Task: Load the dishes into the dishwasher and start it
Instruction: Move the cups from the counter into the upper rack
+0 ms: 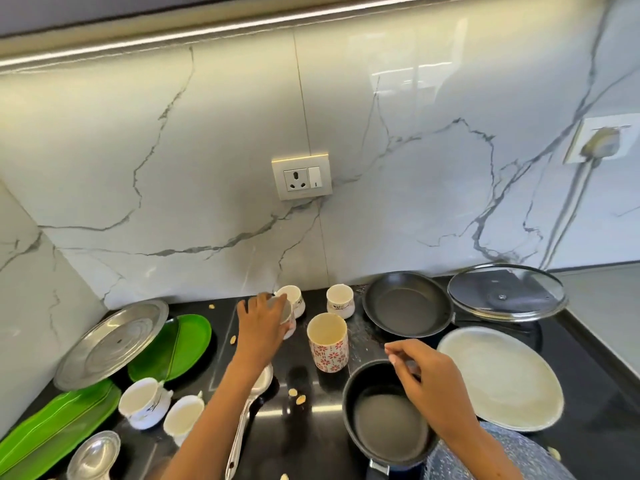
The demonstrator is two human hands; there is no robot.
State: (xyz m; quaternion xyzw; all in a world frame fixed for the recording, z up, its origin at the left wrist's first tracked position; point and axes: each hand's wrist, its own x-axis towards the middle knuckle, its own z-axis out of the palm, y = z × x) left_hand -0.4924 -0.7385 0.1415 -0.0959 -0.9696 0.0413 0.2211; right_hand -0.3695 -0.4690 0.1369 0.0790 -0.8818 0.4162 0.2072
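Our left hand (261, 323) fingers curled round a small steel cup (284, 308), our right hand (424, 370) loosely curled above the black saucepan (388, 419), gripping nothing we can see

A white marble-patterned backsplash (207, 150) with grey veins rises behind the glossy black countertop (301, 386). A cream socket plate with a switch (301, 179) sits mid-wall; another outlet with a plug and cable (601, 142) is at the right. Small pale crumbs (298, 398) lie scattered across the countertop.

Saucepan handle (375, 470) and green tray (52, 431) cut off by the bottom edge.
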